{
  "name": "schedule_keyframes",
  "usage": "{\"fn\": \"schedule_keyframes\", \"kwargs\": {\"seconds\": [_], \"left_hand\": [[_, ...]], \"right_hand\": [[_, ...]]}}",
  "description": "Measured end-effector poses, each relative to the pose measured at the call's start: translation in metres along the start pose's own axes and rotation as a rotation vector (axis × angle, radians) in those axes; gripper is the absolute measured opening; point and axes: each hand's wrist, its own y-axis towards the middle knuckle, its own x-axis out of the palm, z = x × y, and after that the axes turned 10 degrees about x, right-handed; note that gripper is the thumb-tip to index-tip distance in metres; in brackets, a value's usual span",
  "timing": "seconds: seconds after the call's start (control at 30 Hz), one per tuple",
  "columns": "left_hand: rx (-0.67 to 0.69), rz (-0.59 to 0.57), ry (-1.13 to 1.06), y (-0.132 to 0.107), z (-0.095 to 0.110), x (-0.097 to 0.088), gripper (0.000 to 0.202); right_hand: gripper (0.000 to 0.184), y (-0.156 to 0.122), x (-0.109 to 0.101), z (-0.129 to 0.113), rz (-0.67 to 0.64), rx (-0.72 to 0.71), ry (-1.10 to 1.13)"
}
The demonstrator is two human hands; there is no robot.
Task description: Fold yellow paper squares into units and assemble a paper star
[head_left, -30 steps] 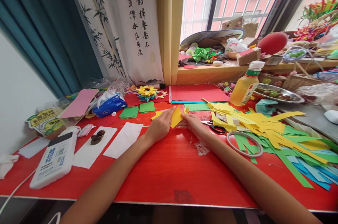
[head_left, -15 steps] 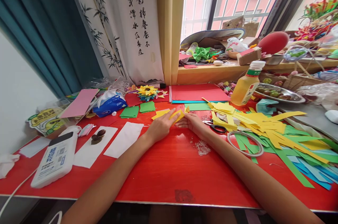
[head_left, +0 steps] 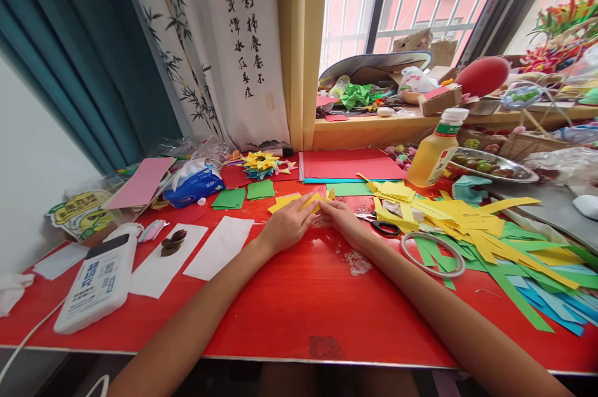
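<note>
With one camera worn on the head, we look forward and slightly down across the table [head_left: 280, 303], its near edge close at six o'clock, facing the scroll [head_left: 210, 42] at eleven and window [head_left: 350, 10] at one.

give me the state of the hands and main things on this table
Left hand, over yellow paper
Right hand, fingertips at that paper
Yellow paper, partly hidden by fingers
Scissors, lying flat
Bottle, upright, capped
Tape roll, lying flat
Yellow strips, loose, heaped
Red paper, flat
Tissue pack, open, tissue showing
</note>
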Motion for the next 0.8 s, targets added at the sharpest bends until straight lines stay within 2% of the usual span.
{"fn": "schedule_keyframes", "kwargs": {"seconds": [0.23, 0.33, 0.47, 0.57, 0.7, 0.8], "left_hand": [[-0.194, 0.188, -0.342, 0.007, 0.0, -0.011, 0.031], [-0.265, 0.185, -0.42, 0.008, -0.002, -0.012, 0.028], [-0.283, 0.14, -0.504, 0.008, -0.002, -0.009, 0.025], [-0.314, 0.173, -0.533, 0.008, -0.004, -0.008, 0.022], [-0.456, 0.245, -0.585, 0.007, -0.01, -0.007, 0.023], [-0.521, 0.25, -0.689, 0.006, -0.012, -0.005, 0.026]], "right_hand": [[0.023, 0.001, 0.004, 0.003, 0.046, 0.03, -0.106], [0.027, 0.001, 0.004, 0.004, 0.0, 0.02, -0.217], [0.032, 0.001, 0.004, 0.004, -0.023, -0.015, -0.319], [0.032, -0.001, 0.006, 0.001, -0.037, -0.002, -0.341], [0.029, -0.004, 0.007, -0.002, -0.093, 0.029, -0.399], [0.028, -0.003, 0.007, -0.001, -0.096, 0.011, -0.47]]}}
